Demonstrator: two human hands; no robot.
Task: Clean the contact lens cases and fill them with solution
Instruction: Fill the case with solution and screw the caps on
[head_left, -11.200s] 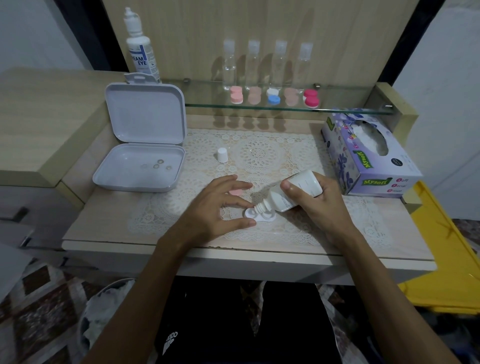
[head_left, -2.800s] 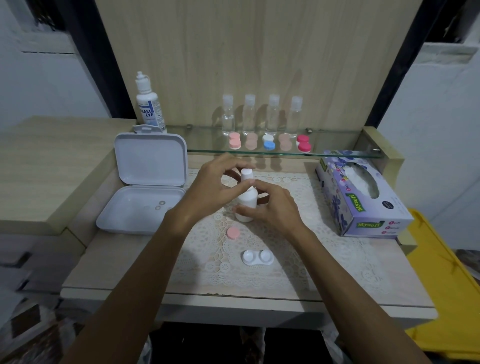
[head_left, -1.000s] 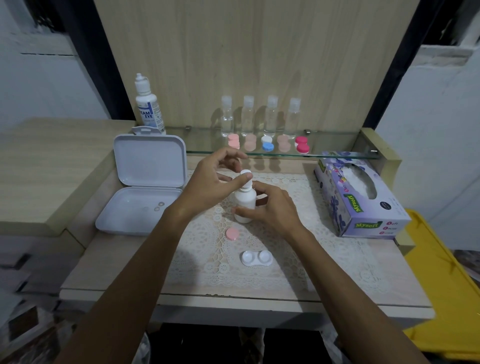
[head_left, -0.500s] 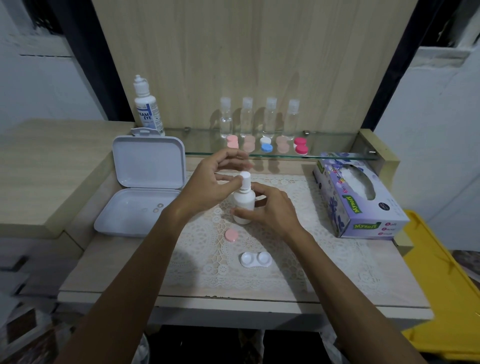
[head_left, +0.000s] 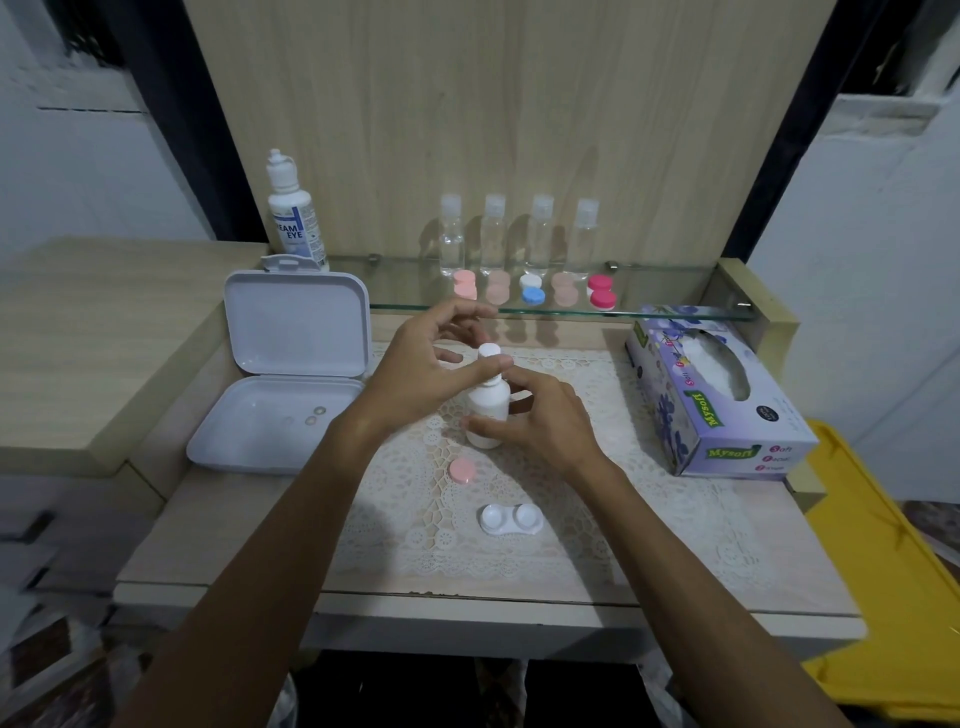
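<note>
Recapping: right hand (head_left: 540, 421) grips white solution bottle (head_left: 487, 413) upright, just behind open lens case (head_left: 510, 519). Left hand (head_left: 415, 371) pinches cap (head_left: 489, 352); twist snug, bottle steady.

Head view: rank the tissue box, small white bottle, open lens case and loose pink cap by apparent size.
1. tissue box
2. small white bottle
3. open lens case, closer to the camera, so this placing is unsure
4. loose pink cap

four clear bottles (head_left: 451, 236), roughly five closed lens cases (head_left: 532, 290), two white bottles (head_left: 487, 410).
</note>
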